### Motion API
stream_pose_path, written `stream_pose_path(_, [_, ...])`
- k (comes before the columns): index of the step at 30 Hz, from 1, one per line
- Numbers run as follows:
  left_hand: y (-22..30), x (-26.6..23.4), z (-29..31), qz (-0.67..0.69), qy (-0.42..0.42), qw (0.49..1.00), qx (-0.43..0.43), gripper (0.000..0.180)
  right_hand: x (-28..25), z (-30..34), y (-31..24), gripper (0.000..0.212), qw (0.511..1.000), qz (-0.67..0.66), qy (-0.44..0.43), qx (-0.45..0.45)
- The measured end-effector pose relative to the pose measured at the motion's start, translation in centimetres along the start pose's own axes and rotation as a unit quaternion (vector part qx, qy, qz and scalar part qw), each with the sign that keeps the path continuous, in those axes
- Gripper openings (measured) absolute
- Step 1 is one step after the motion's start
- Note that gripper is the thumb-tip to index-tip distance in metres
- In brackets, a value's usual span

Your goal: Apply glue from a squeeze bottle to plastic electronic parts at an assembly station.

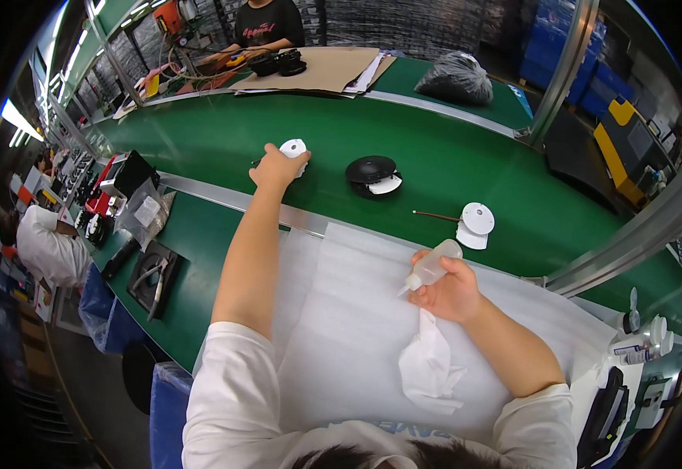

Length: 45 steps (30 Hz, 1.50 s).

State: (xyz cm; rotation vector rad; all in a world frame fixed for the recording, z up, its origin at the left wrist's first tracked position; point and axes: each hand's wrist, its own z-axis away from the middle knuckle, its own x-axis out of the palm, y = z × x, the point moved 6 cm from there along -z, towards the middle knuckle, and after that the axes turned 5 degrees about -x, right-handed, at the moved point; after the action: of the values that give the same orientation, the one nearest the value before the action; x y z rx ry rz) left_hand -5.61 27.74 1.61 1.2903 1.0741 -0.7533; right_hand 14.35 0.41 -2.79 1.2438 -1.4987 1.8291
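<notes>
My left hand (277,167) reaches out over the green belt, its fingers closed around a white round part (294,146) with a small dark hole in its middle. In my right hand (452,294) is a translucent squeeze bottle (437,263), tilted so its thin nozzle points down and left. Below that hand is a crumpled white tissue (428,367); whether the fingers also hold its top end, I cannot tell. A black round device (372,175) with a white piece at its front rests on the belt. Right of it lies another white round part (477,220) with a thin wire.
White foam sheet (341,313) covers the bench before me. To the left are pliers (153,283) on a black tray and a bag of small parts (147,211). Small bottles (648,341) stand at right. Across the belt, a person (269,27) works beside cardboard (321,69).
</notes>
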Motion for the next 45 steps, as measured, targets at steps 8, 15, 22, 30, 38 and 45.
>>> stream_pose_path(8, [1.9,0.8,0.8,-0.016,-0.135,0.990,-0.048,0.063,-0.4,0.1,-0.1,0.037,1.000,0.015,0.022,0.003])
stream_pose_path(15, [4.6,1.2,3.1,-0.085,-0.033,0.992,0.089,0.063,-0.3,0.4,0.3,0.038,0.999,0.008,0.049,0.017])
stream_pose_path(22, [5.9,0.0,6.0,-0.080,-0.094,0.985,0.120,0.052,-0.5,0.1,0.3,0.040,0.999,0.019,0.030,0.014])
stream_pose_path(30, [4.3,-3.3,15.0,0.657,-0.239,0.707,0.105,0.055,-0.3,0.2,-0.4,0.037,0.999,0.011,0.031,-0.029])
stream_pose_path(38, [2.4,-5.3,19.7,0.553,0.056,0.695,0.455,0.074,1.1,1.1,-0.8,0.041,0.992,0.097,0.002,-0.074])
stream_pose_path(45, [2.6,-5.2,22.6,0.455,0.177,0.622,0.612,0.069,4.7,3.2,-3.1,0.044,0.941,0.260,0.014,-0.217])
